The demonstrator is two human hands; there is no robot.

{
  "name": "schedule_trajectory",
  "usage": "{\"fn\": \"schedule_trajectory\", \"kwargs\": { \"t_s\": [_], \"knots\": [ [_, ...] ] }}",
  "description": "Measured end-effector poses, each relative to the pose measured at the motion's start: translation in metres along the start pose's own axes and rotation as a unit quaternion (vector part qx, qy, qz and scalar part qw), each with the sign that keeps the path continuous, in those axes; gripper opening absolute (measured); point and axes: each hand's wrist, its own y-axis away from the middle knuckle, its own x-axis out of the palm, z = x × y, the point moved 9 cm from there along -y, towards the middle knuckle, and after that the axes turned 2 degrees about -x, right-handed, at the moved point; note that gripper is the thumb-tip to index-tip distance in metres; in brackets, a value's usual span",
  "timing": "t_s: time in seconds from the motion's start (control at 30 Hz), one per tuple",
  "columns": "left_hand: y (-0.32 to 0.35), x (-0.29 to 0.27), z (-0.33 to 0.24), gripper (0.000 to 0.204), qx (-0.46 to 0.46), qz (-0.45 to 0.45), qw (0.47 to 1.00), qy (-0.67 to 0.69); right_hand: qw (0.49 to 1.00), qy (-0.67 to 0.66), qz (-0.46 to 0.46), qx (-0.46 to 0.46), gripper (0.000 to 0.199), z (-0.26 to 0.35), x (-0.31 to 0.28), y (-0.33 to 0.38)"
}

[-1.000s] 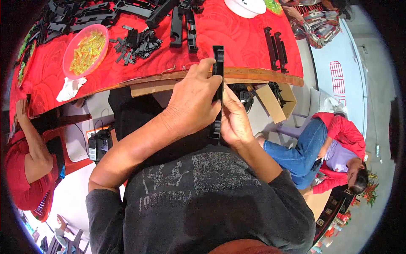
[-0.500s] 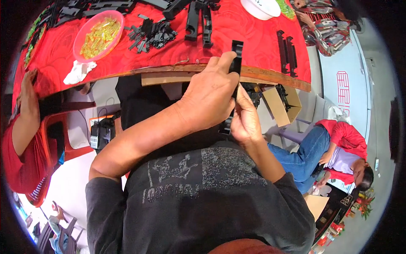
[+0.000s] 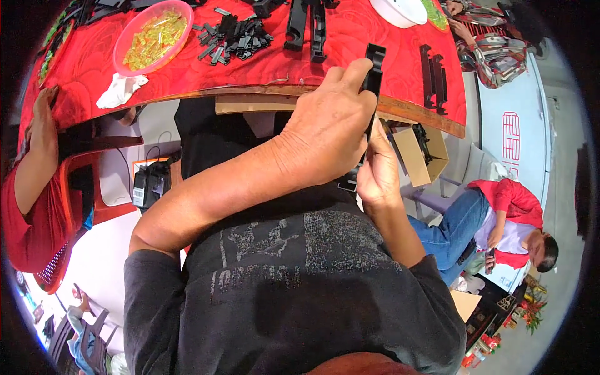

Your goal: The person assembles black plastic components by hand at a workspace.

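A long, narrow black plastic part (image 3: 374, 76) is held between my two hands, just off the table's near edge. It stands nearly upright in the picture, its top end leaning right. My left hand (image 3: 332, 120) is closed round its upper stretch, fingers wrapped over the side. Lower down, my right hand (image 3: 381, 167) grips the same part, with the thumb up along it. Much of the part's middle is covered by my left hand; its lower end shows below the fingers. Whether a smaller piece is pinched in either hand, I cannot tell.
On the red-covered table (image 3: 350, 37) are a pink bowl (image 3: 120, 57) of yellow pieces, small black pieces (image 3: 240, 39), long black parts (image 3: 297, 28), a white bowl (image 3: 400, 14) and crumpled tissue (image 3: 119, 91). Below stands an open cardboard box (image 3: 415, 159). People sit on both sides.
Both hands and the black part have shifted slightly right, and the part leans more to the right. My view has moved a little too. The seated person at right has moved their hands.
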Motion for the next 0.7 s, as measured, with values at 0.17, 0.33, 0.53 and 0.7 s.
{"fn": "schedule_trajectory", "kwargs": {
  "t_s": [0.17,0.33,0.53,0.7],
  "knots": [
    [-0.005,-0.006,0.001,0.02,0.01,-0.016,1.0,-0.011,1.0,-0.01,-0.011,-0.002,0.043,0.002,0.003,0.0],
    [-0.007,0.0,0.004,0.019,0.009,0.009,1.0,0.005,1.0,-0.012,-0.019,-0.003,0.043,0.001,0.002,-0.002],
    [-0.001,-0.015,-0.01,0.041,0.018,-0.044,0.999,0.015,0.999,-0.051,0.002,0.017,0.041,-0.001,-0.005,-0.01],
    [0.018,-0.012,-0.035,0.049,0.101,0.052,0.992,0.059,0.999,-0.046,0.002,0.015,0.039,0.005,-0.007,-0.011]
  ]
}}
